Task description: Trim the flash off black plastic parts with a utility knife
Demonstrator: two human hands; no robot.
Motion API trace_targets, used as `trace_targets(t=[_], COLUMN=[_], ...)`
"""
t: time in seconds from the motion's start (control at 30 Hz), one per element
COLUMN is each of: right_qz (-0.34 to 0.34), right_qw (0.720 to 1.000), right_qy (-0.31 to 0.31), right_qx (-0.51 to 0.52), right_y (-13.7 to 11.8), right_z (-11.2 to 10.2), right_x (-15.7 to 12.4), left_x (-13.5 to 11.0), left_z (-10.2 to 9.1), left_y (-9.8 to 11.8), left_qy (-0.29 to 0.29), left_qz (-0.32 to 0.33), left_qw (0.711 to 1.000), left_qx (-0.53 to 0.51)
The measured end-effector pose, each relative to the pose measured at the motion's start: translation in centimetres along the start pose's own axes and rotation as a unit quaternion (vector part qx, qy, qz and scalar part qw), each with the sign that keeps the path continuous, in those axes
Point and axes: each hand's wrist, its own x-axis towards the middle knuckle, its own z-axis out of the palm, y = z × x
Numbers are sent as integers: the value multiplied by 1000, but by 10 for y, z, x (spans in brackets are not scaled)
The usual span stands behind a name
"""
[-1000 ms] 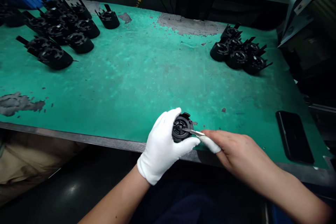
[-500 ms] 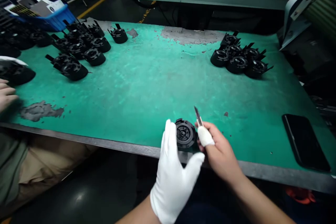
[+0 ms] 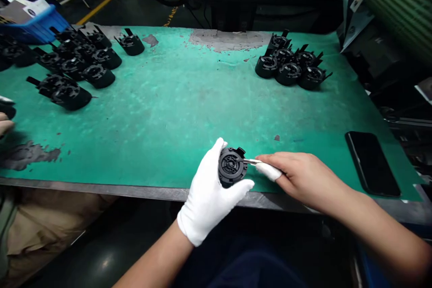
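Note:
My left hand [image 3: 211, 193], in a white glove, is wrapped round a round black plastic part [image 3: 232, 174] near the bench's front edge. The part's ringed face is turned up toward me, with a small tab at its upper right. My right hand [image 3: 293, 171] is bare apart from a white cover on the thumb. Between its thumb and fingers it grips a slim metal craft knife [image 3: 249, 161], pointing left. The blade lies over the face of the black part; whether it touches cannot be made out.
Several black parts stand grouped on the green bench top [image 3: 182, 112], one cluster at the right [image 3: 290, 65], another at the left [image 3: 77, 63]. A phone [image 3: 373, 164] lies at the right. Another person's hand [image 3: 5, 123] shows at the left edge. A blue bin [image 3: 43, 24] stands behind.
The knife has swung from pointing up beside the part to lying across its face. My left hand has closed round the part, which has turned. The whole view has shifted.

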Motion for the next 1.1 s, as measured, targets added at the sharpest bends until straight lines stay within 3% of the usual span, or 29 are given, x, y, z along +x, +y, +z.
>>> trace_targets(t=[0.47,0.73,0.87,1.0,1.1], right_qz=[-37,-13,4,17,27], right_qw=[998,999,997,997,999], right_qy=[25,-25,-1,45,26], right_qx=[-34,25,74,56,31], right_y=[3,-7,-14,-16,-20], right_z=[-5,5,11,14,18], right_x=[0,-13,-21,-23,-23], left_x=[2,2,2,2,1], left_z=[0,-1,-1,0,0], left_y=[-2,-2,-2,-2,-2], left_qy=[12,12,15,19,23], left_qz=[29,33,31,37,41], left_qw=[999,999,999,999,999], left_qx=[44,40,33,27,27])
